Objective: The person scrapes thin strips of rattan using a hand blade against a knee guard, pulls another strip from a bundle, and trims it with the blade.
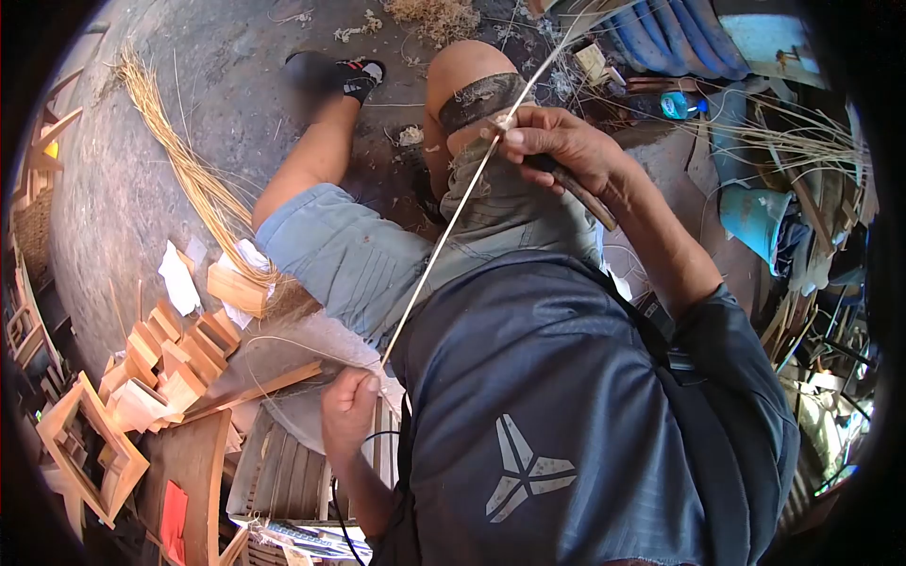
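A pale, thin cane strip (442,241) runs taut in a slanting line from my left hand up past my right hand. My left hand (348,411) is closed in a fist at the strip's lower end, beside my hip. Over my raised knee, my right hand (563,149) is closed around a dark-handled tool (587,200), which looks like a knife. Its working end is mostly hidden by the fingers and meets the strip near the thumb. A dark worn pad (479,100) wraps the knee just behind that spot.
A long bundle of cane strips (179,156) lies on the floor at left. Below it are stacked wooden pieces (162,363) and a wooden frame (92,451). At right stand a blue bucket (755,224) and loose cane (797,132). Shavings (436,17) litter the floor ahead.
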Demonstrator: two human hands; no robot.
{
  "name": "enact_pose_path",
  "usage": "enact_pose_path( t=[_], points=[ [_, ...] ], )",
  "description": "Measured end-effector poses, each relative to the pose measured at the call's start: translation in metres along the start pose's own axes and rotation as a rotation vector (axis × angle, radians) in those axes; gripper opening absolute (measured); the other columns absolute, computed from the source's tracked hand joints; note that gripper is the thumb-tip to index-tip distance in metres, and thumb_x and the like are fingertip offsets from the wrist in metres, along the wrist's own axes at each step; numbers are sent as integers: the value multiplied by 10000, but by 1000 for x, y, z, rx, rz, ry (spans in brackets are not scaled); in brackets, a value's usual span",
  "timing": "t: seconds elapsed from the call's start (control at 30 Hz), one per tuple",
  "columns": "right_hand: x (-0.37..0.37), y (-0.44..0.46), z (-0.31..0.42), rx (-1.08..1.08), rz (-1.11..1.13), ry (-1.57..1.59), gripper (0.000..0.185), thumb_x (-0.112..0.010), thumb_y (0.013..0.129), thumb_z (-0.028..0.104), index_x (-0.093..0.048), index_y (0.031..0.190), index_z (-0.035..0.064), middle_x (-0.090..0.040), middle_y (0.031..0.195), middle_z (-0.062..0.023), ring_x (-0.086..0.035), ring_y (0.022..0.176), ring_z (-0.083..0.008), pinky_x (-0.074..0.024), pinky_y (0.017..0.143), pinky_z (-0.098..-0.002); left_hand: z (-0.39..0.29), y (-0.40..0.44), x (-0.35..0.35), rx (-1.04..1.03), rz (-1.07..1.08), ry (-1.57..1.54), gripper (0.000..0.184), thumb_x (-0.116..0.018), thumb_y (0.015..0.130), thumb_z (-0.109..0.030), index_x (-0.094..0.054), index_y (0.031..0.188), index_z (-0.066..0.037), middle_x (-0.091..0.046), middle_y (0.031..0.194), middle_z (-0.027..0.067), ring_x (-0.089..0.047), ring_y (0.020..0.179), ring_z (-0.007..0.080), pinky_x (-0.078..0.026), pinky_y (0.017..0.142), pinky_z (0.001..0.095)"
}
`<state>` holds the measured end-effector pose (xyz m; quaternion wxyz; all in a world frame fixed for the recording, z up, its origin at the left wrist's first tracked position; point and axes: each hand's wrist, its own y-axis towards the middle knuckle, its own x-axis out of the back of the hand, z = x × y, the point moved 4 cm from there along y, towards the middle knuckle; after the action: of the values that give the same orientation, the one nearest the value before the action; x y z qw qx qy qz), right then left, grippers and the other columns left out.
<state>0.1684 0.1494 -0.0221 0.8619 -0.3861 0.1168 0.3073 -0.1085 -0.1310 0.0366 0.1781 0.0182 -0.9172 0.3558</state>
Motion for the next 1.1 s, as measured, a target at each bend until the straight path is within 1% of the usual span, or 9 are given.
enact_pose_path(
  t=[0.13, 0.2, 0.3, 0.43, 0.53, 0.63, 0.77, 0.93, 1.1],
  points=[
    [-22, 4, -9, 12, 83, 49, 320, -673, 872, 219, -545, 1106, 42, -546, 756, -14, -469, 432, -82, -332, 336, -206, -3, 19, 11, 104, -97, 573, 225, -600, 864, -173, -619, 986, 15, -641, 905, 167, -588, 863, 402, -469, 785, 428],
    [-43, 1, -23, 5, 140, 59, 364, -694, 856, 243, -534, 1115, 44, -549, 802, -11, -453, 441, -69, -324, 351, -199, -37, 50, 1, -277, -303, 571, 261, -578, 900, -177, -584, 1090, 2, -634, 960, 162, -605, 921, 315, -462, 838, 378],
    [-60, 1, -42, -38, 220, 141, 334, -706, 848, 197, -536, 1088, 38, -556, 808, -12, -481, 488, -65, -368, 401, -185, -89, 100, -44, -276, -92, -71, 249, -541, 953, -195, -560, 1105, 0, -640, 966, 142, -605, 930, 168, -468, 819, 326],
    [-64, -5, -37, -4, 200, 175, 278, -695, 858, 187, -547, 1038, 35, -554, 751, -12, -468, 463, -70, -355, 385, -193, -119, 128, -88, -201, -9, -88, 163, -526, 943, -156, -550, 970, 2, -609, 749, 209, -642, 701, 353, -481, 623, 400],
    [-57, -9, -37, -90, 255, 235, 250, -693, 853, 147, -561, 1032, 34, -553, 777, -18, -492, 499, -74, -385, 412, -190, -119, 123, -90, -426, -138, -4, 140, -528, 935, -132, -542, 921, 7, -605, 743, 210, -633, 669, 357, -467, 589, 409],
    [-54, -8, -45, -152, 243, 165, 229, -694, 850, 150, -568, 1003, 35, -545, 750, -19, -496, 498, -81, -371, 401, -192, -115, 106, -88, -385, -145, 81, 119, -544, 922, -113, -554, 921, 5, -607, 734, 203, -621, 642, 370, -466, 577, 408],
    [-52, -2, -46, -169, 190, 139, 235, -714, 835, 199, -554, 907, 42, -572, 731, -18, -491, 442, -84, -333, 324, -213, -105, 91, -80, -322, -166, 65, 111, -562, 915, -113, -571, 951, -9, -616, 748, 197, -632, 641, 332, -470, 585, 393],
    [-22, 5, -39, -170, 188, 157, 322, -707, 850, 224, -578, 1055, 12, -552, 734, -15, -496, 447, -73, -353, 342, -191, -87, 70, -72, -243, -100, 17, 77, -563, 917, -77, -565, 915, -1, -531, 648, 99, -482, 555, 133, -419, 546, 291],
    [-16, 8, -32, -131, 212, 171, 323, -701, 851, 212, -573, 1066, 8, -553, 738, -14, -494, 442, -72, -355, 331, -189, -73, 53, -62, -153, -75, -9, 81, -560, 916, -81, -568, 918, 0, -516, 643, 61, -454, 583, 91, -404, 550, 269]
  ],
)
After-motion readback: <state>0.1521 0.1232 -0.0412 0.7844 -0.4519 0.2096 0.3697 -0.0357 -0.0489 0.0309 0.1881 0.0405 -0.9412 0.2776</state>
